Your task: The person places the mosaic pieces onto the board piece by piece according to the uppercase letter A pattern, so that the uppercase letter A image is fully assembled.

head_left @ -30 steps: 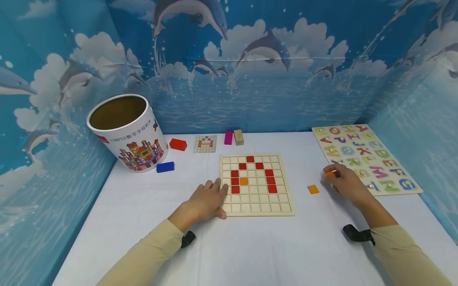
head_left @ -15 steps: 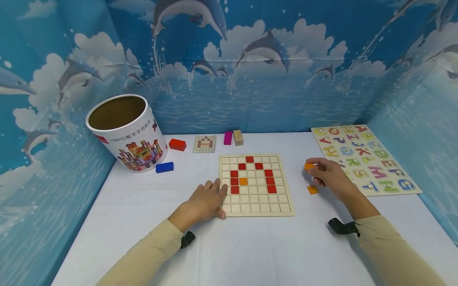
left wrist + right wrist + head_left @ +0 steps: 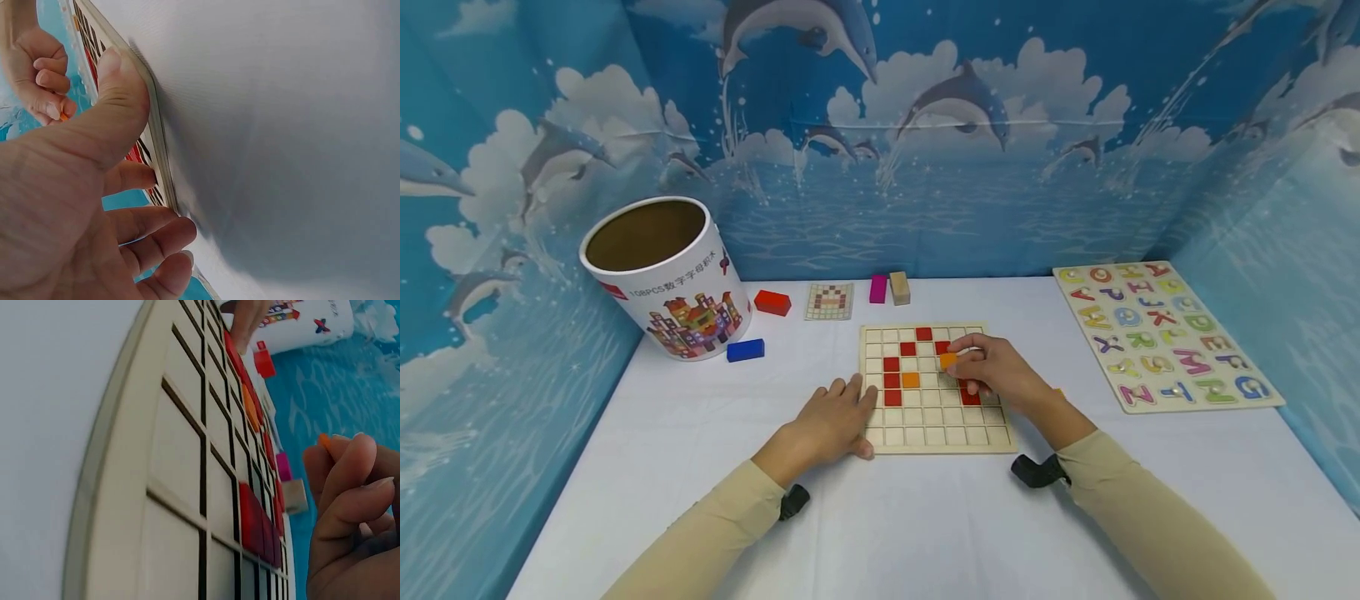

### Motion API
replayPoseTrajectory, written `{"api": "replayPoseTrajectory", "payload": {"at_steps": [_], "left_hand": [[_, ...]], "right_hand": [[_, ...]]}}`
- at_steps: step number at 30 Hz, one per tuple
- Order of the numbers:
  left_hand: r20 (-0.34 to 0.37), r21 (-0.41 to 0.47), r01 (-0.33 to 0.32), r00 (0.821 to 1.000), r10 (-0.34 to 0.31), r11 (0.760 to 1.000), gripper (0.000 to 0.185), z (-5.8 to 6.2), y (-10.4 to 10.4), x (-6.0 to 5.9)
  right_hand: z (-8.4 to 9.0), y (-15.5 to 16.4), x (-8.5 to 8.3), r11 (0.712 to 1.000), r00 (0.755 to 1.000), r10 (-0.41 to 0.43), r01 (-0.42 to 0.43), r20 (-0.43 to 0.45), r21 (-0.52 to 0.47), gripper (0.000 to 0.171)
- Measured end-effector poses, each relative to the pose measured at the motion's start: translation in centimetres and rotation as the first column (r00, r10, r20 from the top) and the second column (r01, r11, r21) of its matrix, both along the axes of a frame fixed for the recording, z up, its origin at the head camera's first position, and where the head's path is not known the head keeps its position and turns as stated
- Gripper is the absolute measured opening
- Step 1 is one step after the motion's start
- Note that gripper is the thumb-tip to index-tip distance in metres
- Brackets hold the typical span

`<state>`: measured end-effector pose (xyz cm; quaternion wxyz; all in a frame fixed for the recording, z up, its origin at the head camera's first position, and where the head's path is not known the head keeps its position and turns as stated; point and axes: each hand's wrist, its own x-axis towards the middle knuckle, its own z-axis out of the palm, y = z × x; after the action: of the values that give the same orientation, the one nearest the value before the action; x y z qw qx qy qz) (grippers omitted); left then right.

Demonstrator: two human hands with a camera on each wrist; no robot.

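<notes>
My right hand (image 3: 996,375) pinches a small orange tile (image 3: 948,361) over the board (image 3: 936,433); my left hand (image 3: 831,417) rests flat at its left edge. The tub (image 3: 673,287) reads "108PCS".

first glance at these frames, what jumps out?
The wooden grid board at the table's centre, with red tiles forming an arch and one orange tile inside. The right hand pinches an orange tile over the board's upper right part, while the left hand rests on its left edge. A big open cylinder tub sits far left, and a colourful alphabet puzzle far right.
</notes>
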<state>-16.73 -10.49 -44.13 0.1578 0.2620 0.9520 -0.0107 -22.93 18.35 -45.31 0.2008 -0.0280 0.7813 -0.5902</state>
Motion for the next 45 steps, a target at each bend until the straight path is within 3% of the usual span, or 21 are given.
{"api": "replayPoseTrajectory", "payload": {"at_steps": [5,9,13,17,21,28,36,45], "left_hand": [[0.002,-0.006,0.002,1.0,-0.002,1.0,0.095,0.1,0.1,0.0],[0.003,-0.006,0.004,1.0,-0.004,1.0,0.094,0.1,0.2,0.0],[-0.004,-0.013,0.005,1.0,-0.005,1.0,0.095,0.0,0.3,-0.1],[-0.006,-0.014,0.006,1.0,-0.006,1.0,0.095,0.0,0.3,-0.1],[-0.002,-0.011,0.007,1.0,-0.007,1.0,0.095,0.1,0.4,-0.1],[0.001,-0.005,-0.002,1.0,0.002,1.0,0.095,0.1,0.4,-0.1],[0.011,-0.012,-0.009,1.0,0.009,1.0,0.095,0.0,0.3,-0.1],[0.013,-0.003,-0.013,1.0,0.013,1.0,0.095,0.1,0.2,0.0]], "right_hand": [[-0.1,-1.9,0.2,0.981,0.992,0.089,-0.072,-0.091,0.178,0.033],[-0.4,-2.7,0.5,0.924,0.97,0.153,-0.073,-0.189,0.374,0.025],[-0.5,-3.3,0.7,0.884,0.957,0.182,-0.058,-0.228,0.464,0.023],[-0.3,-3.3,0.7,0.878,0.955,0.195,-0.069,-0.222,0.473,0.024],[0.3,-1.9,0.7,0.891,0.962,0.157,-0.042,-0.221,0.452,0.029],[1.3,3.2,1.6,0.911,0.981,0.027,0.054,-0.191,0.408,0.038],[0.8,8.8,3.7,0.932,0.985,-0.049,0.105,-0.167,0.347,0.052],[0.2,12.4,5.5,0.9,0.978,-0.112,0.174,-0.175,0.399,0.067]]}}
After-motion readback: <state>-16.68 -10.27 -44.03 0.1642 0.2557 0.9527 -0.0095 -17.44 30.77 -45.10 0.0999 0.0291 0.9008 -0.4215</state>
